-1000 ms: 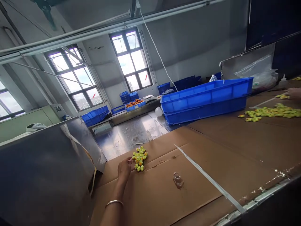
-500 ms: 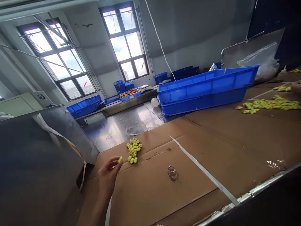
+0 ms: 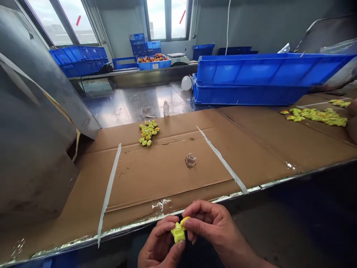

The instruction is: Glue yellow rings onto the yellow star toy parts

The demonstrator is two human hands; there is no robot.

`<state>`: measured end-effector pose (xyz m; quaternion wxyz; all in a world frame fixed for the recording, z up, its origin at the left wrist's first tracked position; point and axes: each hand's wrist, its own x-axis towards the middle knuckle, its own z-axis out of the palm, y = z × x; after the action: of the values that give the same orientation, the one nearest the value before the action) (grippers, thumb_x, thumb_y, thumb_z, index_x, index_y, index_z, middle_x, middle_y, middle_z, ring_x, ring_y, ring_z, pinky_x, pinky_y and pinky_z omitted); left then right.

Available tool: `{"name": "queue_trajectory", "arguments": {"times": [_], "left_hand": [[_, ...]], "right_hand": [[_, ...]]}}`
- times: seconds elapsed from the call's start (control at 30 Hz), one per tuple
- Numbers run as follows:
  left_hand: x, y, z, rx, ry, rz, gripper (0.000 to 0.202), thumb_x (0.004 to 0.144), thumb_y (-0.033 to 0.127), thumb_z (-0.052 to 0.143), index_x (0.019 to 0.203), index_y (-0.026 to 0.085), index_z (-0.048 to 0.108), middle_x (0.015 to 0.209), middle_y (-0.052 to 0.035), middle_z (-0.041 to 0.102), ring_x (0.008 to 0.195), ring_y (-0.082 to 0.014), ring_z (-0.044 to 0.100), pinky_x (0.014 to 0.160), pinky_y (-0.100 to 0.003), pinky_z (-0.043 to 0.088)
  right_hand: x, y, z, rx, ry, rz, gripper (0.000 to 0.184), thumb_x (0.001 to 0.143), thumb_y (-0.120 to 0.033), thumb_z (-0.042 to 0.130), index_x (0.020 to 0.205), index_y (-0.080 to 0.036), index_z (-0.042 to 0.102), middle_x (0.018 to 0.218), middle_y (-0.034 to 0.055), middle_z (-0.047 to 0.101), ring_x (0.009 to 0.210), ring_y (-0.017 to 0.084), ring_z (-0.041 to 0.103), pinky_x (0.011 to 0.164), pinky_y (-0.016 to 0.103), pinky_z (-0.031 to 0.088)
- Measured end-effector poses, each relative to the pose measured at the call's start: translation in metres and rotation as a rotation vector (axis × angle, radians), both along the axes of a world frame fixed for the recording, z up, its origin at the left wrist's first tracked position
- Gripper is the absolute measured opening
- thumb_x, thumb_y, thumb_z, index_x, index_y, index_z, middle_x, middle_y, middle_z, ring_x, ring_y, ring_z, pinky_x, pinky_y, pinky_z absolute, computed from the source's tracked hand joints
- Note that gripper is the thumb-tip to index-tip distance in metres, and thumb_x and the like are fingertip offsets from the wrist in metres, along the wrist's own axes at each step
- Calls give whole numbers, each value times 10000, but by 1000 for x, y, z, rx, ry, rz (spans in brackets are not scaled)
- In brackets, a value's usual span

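Both my hands meet at the near edge of the table, in front of my body. My left hand (image 3: 160, 247) pinches a small yellow-green plastic piece (image 3: 177, 232) between thumb and fingers. My right hand (image 3: 212, 227) is curled over it and grips a small yellow part (image 3: 184, 221) on top of the piece. A small heap of the same yellow-green pieces (image 3: 148, 132) lies far up the cardboard-covered table (image 3: 167, 175). A little clear glass cup (image 3: 190, 160) stands mid-table between the heap and my hands.
Two stacked long blue trays (image 3: 251, 80) lie at the back right. A second spread of yellow-green pieces (image 3: 315, 115) lies far right beside another person's hand (image 3: 353, 119). A small clear bottle (image 3: 166, 108) stands on the steel bench. A steel panel (image 3: 33, 123) rises at left.
My left hand carried one piece from the heap back to the near table edge. My right hand came into view and closed on it. The camera tilted down.
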<state>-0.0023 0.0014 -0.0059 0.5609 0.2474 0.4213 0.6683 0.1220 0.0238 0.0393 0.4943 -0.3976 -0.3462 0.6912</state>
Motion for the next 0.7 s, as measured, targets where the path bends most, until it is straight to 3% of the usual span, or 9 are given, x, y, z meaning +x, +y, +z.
{"name": "queue_trajectory", "arguments": {"times": [0.23,0.43,0.7], "left_hand": [[6,-5,5,-196,-169,-125,355,426,267,910,756,253,777,807,-35,780,770,-201,719,705,-223,559],[5,-5,4,-223,-177,-163,323,441,268,903,728,220,762,799,-51,776,758,-219,718,707,-254,561],[6,-5,4,-278,-272,-211,321,462,241,898,750,190,766,799,-68,776,726,-177,703,650,-203,546]], "right_hand": [[9,-10,1,-52,-70,-6,197,777,-272,773,799,-100,681,657,20,660,562,77,570,572,157,478],[11,-10,2,-96,-91,-7,252,735,-310,804,771,-93,682,632,28,663,529,80,570,542,162,477],[14,-9,3,-77,-115,6,221,753,-285,793,780,-91,692,675,31,677,531,67,576,539,146,482]]}}
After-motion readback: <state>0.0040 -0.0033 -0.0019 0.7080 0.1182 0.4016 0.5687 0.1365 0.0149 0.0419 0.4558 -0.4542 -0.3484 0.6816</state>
